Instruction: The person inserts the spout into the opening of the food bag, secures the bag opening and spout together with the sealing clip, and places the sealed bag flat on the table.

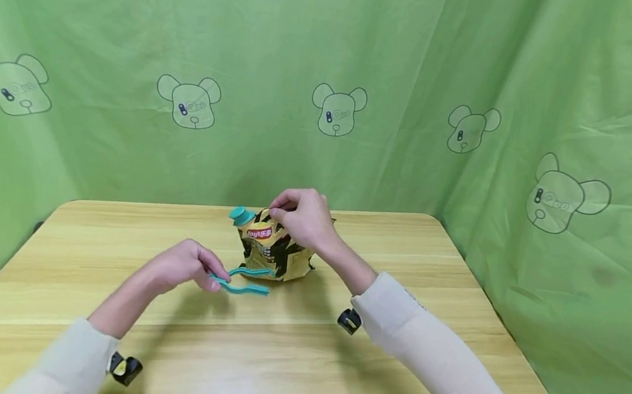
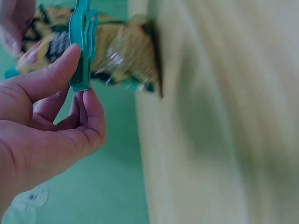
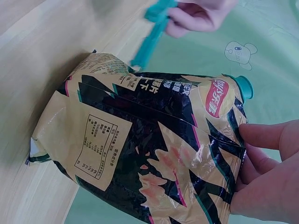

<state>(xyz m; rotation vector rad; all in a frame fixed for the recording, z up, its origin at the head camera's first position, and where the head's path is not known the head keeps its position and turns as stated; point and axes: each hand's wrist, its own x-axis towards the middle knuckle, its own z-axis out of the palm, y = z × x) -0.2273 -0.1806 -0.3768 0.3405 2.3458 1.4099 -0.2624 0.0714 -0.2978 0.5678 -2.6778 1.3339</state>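
Observation:
A yellow-and-black bag of Lay's chips [image 1: 293, 264] stands upright on the table, a round teal cap [image 3: 245, 87] at one top corner. Its top edge is pinched between the thumb and fingers of my right hand [image 1: 308, 220]. In front of the bag, to its left, my left hand [image 1: 187, 267] pinches one end of a teal bag clip [image 2: 84, 51]. The head view shows the clip's two wavy arms spread apart, pointing at the bag's lower part. I cannot tell from the head view whether the clip touches the bag.
The wooden table [image 1: 228, 367] has a light grain and rounded far corners. Green curtains [image 1: 275, 38] with bear-head drawings hang behind it and along the sides. A black wrist device [image 1: 125, 369] sits below the left cuff, another [image 1: 349, 320] below the right.

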